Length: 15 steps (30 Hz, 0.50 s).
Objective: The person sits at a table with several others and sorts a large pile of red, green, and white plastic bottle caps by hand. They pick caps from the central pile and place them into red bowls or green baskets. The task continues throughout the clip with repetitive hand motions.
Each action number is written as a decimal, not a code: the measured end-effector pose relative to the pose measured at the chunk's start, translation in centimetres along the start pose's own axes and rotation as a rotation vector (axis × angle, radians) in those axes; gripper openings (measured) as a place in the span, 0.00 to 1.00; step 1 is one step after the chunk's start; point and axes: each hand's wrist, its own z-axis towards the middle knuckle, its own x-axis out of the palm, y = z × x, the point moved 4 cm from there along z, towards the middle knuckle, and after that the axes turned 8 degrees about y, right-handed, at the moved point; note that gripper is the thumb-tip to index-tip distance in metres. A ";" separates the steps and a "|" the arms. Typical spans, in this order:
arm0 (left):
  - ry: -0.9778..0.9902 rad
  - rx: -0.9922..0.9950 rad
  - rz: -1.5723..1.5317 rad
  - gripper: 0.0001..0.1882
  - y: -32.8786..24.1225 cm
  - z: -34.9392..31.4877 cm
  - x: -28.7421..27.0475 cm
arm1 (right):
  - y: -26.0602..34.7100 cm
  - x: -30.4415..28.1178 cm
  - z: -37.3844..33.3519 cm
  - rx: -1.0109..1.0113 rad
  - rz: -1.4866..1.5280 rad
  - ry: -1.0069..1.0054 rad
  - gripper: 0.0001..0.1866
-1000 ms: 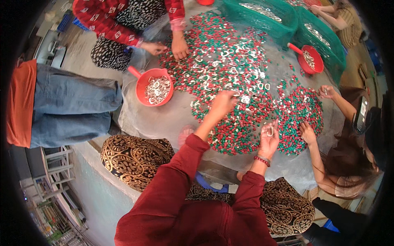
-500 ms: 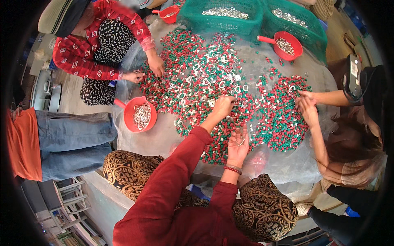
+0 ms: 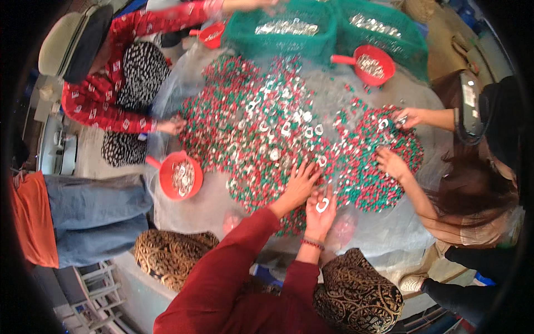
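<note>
left hand spread over pile | right hand palm-up, holding ring | ring just right, near side of left hand

A white, curved ring sits in the upturned right hand, plain to see from here. The loose pile of small red, green and whitish pieces sprawls wide and low, reaching beneath the spread left hand, with more white rings scattered across its top.
</note>
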 end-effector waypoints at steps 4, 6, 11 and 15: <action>-0.398 -0.297 -0.502 0.12 1.9 -1.4 -4.4 | 1.9 0.8 0.2 -0.089 -0.225 -0.144 0.21; -0.179 -0.608 -1.107 0.14 5.2 -2.1 -3.2 | 1.8 1.7 0.5 -0.092 -0.381 -0.160 0.21; 0.072 -0.159 -1.200 0.18 0.6 -0.5 -6.8 | 3.4 1.1 2.6 -0.072 -0.621 -0.329 0.22; -0.003 0.186 -0.631 0.22 -2.3 -1.4 -9.1 | 1.9 0.0 3.0 -0.042 -0.605 -0.134 0.28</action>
